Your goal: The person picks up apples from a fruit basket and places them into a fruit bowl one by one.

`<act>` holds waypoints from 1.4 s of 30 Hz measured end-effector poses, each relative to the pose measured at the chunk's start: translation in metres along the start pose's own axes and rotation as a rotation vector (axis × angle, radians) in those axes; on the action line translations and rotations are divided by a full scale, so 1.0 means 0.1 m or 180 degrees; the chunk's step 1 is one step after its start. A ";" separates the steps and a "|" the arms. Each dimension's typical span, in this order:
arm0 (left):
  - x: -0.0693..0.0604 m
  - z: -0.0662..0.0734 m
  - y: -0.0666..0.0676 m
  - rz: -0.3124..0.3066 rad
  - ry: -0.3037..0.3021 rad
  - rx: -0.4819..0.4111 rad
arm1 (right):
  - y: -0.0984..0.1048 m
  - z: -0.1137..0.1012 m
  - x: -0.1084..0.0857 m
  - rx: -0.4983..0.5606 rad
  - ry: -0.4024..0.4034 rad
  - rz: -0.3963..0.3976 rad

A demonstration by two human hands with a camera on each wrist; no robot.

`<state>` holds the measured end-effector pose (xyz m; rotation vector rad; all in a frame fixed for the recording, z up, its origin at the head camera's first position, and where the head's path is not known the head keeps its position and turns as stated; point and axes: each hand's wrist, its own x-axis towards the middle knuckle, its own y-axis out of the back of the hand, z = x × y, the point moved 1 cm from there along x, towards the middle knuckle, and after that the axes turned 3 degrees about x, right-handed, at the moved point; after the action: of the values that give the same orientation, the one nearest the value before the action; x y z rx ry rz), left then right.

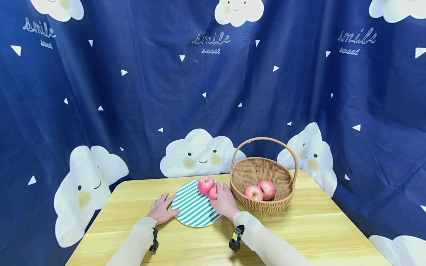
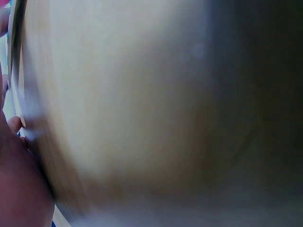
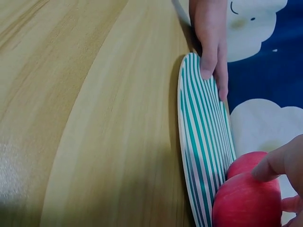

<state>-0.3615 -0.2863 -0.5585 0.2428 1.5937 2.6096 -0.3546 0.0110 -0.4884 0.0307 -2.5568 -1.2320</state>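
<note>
Lower centre, left hand (image 1: 162,209): fingers spread, touching striped board (image 1: 196,211)
Right hand (image 1: 225,201): fingers curled round nearer apple (image 1: 212,193)

A small, curtained-off indoor set. Ahead of the left hand (image 1: 162,209) and the right hand (image 1: 225,201), and round to either side of them, hangs navy fabric (image 1: 149,92) printed with smiling clouds (image 1: 202,153), white triangles (image 1: 182,58) and "smile sweet" lettering (image 1: 211,38). Beneath both hands is a pale wood-grain counter (image 1: 319,218). The fabric hides whatever lies beyond, so home or studio is hard to tell.
</note>
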 end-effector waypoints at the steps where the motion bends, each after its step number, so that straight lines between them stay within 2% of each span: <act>1: 0.00 0.00 0.00 0.0000 -0.0003 -0.0007 | 0.00 0.00 0.00 0.0000 0.0000 0.0002; 12: -0.01 0.01 0.00 0.0022 -0.0024 0.0000 | 0.03 -0.03 -0.03 -0.0100 -0.0012 0.0021; 20: 0.02 -0.01 -0.01 0.0035 -0.0060 -0.0004 | 0.21 -0.17 -0.15 -0.0254 0.0022 -0.0118; 32: -0.05 0.03 0.02 0.0025 -0.0031 -0.0011 | 0.48 -0.39 -0.30 -0.0374 0.0372 -0.0239; 42: -0.03 0.02 0.01 0.0054 -0.0034 -0.0022 | 0.82 -0.48 -0.33 -0.0279 0.0856 0.0000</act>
<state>-0.3584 -0.2856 -0.5571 0.2706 1.5862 2.6214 -0.3009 0.0310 -0.4062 0.1656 -2.2716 -1.2459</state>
